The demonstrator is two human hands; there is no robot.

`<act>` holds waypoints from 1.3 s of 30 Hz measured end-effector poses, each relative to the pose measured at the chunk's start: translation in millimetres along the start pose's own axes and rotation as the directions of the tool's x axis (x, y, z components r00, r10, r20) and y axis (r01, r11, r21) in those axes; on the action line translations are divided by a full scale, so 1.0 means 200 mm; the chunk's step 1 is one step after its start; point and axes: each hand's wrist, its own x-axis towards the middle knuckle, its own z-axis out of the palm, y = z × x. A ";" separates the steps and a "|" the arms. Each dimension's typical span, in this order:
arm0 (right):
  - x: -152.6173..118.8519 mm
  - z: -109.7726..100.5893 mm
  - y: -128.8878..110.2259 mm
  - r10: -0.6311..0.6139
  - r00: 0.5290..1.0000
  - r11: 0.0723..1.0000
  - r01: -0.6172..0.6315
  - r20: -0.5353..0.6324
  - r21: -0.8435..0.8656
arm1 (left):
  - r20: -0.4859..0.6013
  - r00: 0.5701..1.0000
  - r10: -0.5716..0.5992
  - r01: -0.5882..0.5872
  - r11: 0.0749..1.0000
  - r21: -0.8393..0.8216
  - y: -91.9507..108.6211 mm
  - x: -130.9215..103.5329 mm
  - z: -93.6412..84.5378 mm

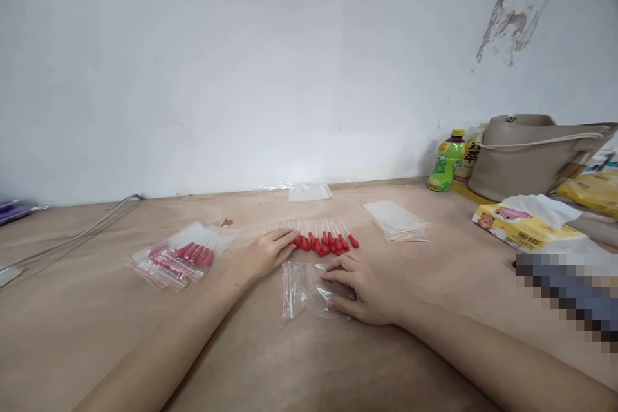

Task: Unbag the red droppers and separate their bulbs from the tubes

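Observation:
Several thin pale sticks with red bulb-like ends (328,243) lie in a row, red ends toward me. My left hand (270,253) rests at the left end of the row. Its fingers are stretched out, slightly apart, with the tips touching the leftmost red ends. My right hand (362,290) lies with spread fingers over a clear zip bag (300,296), which is flat in front of the row. Its upper fingertips come close to the red ends. To the left, filled zip bags (178,257) overlap in a pile, with red-ended sticks showing through the plastic.
Flat zip bags (398,222) are stacked right of the row, and another bag (309,192) lies by the wall. Further right are a green bottle (445,164), a beige handbag (521,158) and a yellow tissue box (526,228). A grey cable (103,215) runs along the left.

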 end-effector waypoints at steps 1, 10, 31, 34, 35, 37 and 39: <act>0.00 0.00 0.00 -0.004 1.000 1.000 0.004 -0.001 0.002 | -0.037 0.998 -0.055 0.053 0.998 -0.039 0.02 -0.01 -0.03; 0.00 -0.02 -0.02 -0.027 0.997 0.999 0.028 0.071 -0.021 | 0.275 0.952 -0.133 0.216 0.929 -0.300 0.29 -0.21 -0.18; 0.01 0.01 0.05 0.350 0.929 0.935 -0.355 -0.122 -0.020 | 0.539 0.841 0.056 0.145 0.935 -0.324 0.23 -0.29 -0.23; 0.01 0.01 0.03 0.315 0.944 0.946 -0.321 -0.097 -0.052 | 0.474 0.879 0.042 0.138 0.931 -0.338 0.24 -0.30 -0.23; 0.01 0.00 0.02 0.272 0.958 0.959 -0.278 -0.092 -0.058 | 0.436 0.900 0.016 0.141 0.935 -0.327 0.24 -0.30 -0.23; 0.01 -0.02 0.01 0.165 0.979 0.984 -0.172 -0.124 -0.051 | 0.327 0.943 -0.064 0.165 0.943 -0.289 0.23 -0.32 -0.22; 0.02 -0.05 0.01 0.088 0.968 0.994 -0.100 -0.234 -0.042 | 0.182 0.969 -0.168 0.211 0.944 -0.253 0.22 -0.33 -0.21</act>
